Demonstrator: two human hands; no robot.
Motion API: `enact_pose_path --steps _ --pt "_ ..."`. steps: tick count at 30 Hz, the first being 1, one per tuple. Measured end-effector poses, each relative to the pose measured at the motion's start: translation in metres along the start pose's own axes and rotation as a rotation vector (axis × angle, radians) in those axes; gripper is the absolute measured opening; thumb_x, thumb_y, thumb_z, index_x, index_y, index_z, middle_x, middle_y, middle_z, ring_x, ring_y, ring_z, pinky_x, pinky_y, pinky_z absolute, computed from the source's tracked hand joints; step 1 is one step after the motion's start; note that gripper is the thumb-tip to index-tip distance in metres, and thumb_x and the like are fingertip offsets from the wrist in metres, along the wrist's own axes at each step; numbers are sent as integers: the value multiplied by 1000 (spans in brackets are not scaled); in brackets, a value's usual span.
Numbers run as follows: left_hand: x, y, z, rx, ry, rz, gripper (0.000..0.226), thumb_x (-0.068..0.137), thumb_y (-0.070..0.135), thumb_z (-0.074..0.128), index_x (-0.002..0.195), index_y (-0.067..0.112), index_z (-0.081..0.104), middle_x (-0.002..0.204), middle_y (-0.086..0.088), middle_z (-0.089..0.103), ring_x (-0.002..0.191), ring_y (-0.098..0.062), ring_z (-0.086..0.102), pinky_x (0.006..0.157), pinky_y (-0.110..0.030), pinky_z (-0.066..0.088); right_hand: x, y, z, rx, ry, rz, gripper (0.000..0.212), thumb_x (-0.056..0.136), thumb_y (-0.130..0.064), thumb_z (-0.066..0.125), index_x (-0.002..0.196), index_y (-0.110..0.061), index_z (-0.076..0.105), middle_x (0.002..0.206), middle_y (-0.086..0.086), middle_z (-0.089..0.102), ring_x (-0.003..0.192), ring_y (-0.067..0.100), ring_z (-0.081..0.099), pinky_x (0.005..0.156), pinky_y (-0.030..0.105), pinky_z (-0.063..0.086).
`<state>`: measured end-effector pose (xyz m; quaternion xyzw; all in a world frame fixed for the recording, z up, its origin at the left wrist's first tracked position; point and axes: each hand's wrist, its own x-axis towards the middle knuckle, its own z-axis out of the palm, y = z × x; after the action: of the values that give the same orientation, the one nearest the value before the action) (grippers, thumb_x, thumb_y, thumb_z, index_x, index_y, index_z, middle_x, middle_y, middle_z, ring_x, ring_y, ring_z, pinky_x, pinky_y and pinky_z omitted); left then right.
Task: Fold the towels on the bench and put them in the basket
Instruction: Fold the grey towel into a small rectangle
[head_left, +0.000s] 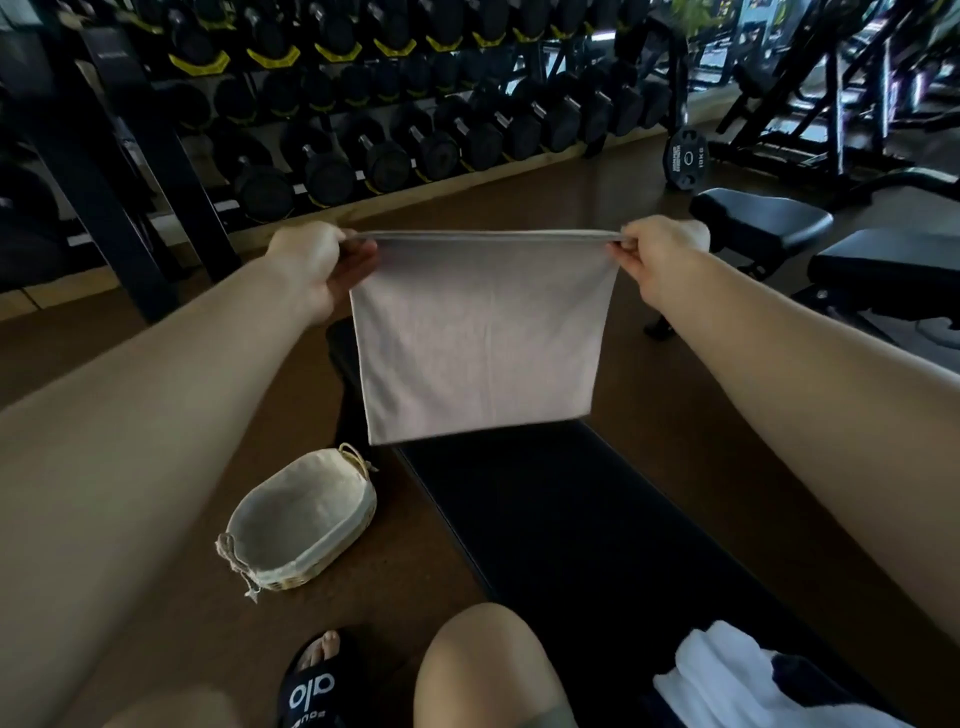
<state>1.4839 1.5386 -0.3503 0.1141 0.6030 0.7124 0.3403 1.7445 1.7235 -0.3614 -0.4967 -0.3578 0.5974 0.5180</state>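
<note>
We are holding the grey towel (480, 338) taut above the desk (571, 519), left grip (317, 265) and right grip (657, 254) pinching its top corners; uneven tension risks a crooked fold.

A pale grey towel (480, 338) hung flat in the air above the black worktop (561, 519), its top edge stretched taut and level with a faint vertical crease down the middle. An oval wicker basket (304, 522) with a cream cloth liner sat on the floor just left of the worktop. A white towel (748, 680) lay crumpled on the worktop's near end.
</note>
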Motion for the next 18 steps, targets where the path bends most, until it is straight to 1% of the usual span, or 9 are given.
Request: enact_pose_path --steps 1,3,6,8,10,12,15,16,18 --pt "5 6 3 -12 -12 29 22 105 1 41 98 5 61 87 -8 64 72 -12 68 57 -24 59 4 -2 4 15 -2 -21 17 93 11 63 85 -3 58 78 10 58 57 10 64 63 25 62" --pt "11 17 7 -19 -34 103 25 106 1 39 103 6 63 90 -10 63 73 -14 71 61 -25 59 11 -10 11 39 -9 -73 19 92 12 62 82 -4 58 81 12 59 65 15 66 63 24 61" --pt "8 20 8 15 -20 197 26 106 1 39 108 5 65 93 -11 64 73 -14 72 68 -25 60 17 -13 12 49 -39 -136 16 89 13 63 86 -2 63 91 16 62 79 22 68 69 30 64" --pt "-1 3 3 62 1 199 27 106 2 39 103 8 65 94 -10 64 73 -13 71 69 -26 61 15 0 2 0 -63 -122 14 89 13 63 90 -1 64 95 17 62 85 24 69 70 31 64" --pt "-11 -31 -10 123 20 125 28 106 2 37 99 11 63 92 -9 64 73 -13 68 65 -25 61 9 25 -16 -105 -70 -57 14 90 13 62 91 -1 63 103 17 62 90 25 69 67 28 63" --pt "-20 -78 -30 225 30 25 27 105 2 37 102 10 63 95 -12 65 73 -15 68 57 -24 59 1 63 -44 -231 -58 76 17 89 16 59 93 0 60 111 17 60 94 27 69 62 26 63" --pt "-39 -153 -62 444 17 -133 26 104 -1 36 110 5 61 98 -20 64 72 -19 67 53 -26 58 -13 131 -97 -403 -25 291 29 83 21 59 108 6 61 115 20 61 94 31 70 55 29 62" --pt "-46 -176 -71 490 6 -193 25 104 -3 35 109 4 59 97 -22 61 71 -20 65 50 -28 58 -17 151 -114 -442 -23 341 30 80 23 58 107 8 61 113 22 61 92 32 70 54 29 61" --pt "-62 -212 -87 506 -20 -314 24 104 -6 34 102 2 56 91 -21 57 71 -24 60 44 -27 57 -28 176 -141 -511 -36 409 21 79 23 58 92 7 59 98 21 60 82 30 69 53 30 60"
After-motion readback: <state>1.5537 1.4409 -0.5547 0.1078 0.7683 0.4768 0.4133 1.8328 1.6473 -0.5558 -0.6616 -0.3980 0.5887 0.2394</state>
